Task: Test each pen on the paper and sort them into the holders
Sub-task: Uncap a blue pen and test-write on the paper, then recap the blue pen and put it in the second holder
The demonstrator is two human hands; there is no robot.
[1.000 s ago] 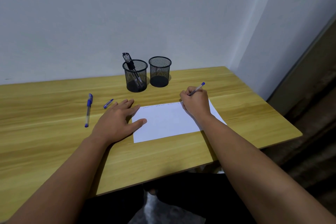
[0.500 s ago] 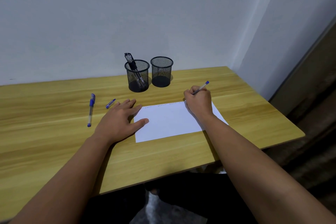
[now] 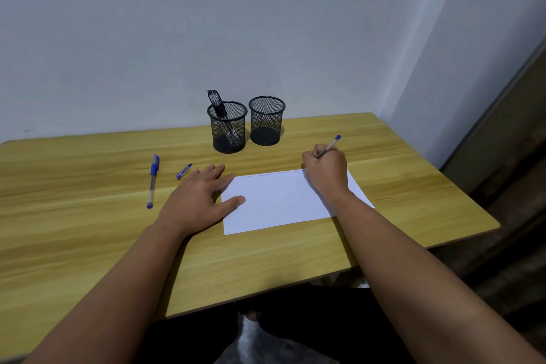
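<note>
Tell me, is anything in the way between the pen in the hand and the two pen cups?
Nothing visible is. The right hand holds the pen at the paper's far edge, and only bare table lies between it and the left cup and the right cup.

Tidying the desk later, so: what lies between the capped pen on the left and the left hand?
In the head view, a loose blue pen cap lies on the table between the capped pen and the left hand.

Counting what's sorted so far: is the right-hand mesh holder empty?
Empty, it seems: the right holder shows only its dark base through the mesh; pens stand in the left holder.
</note>
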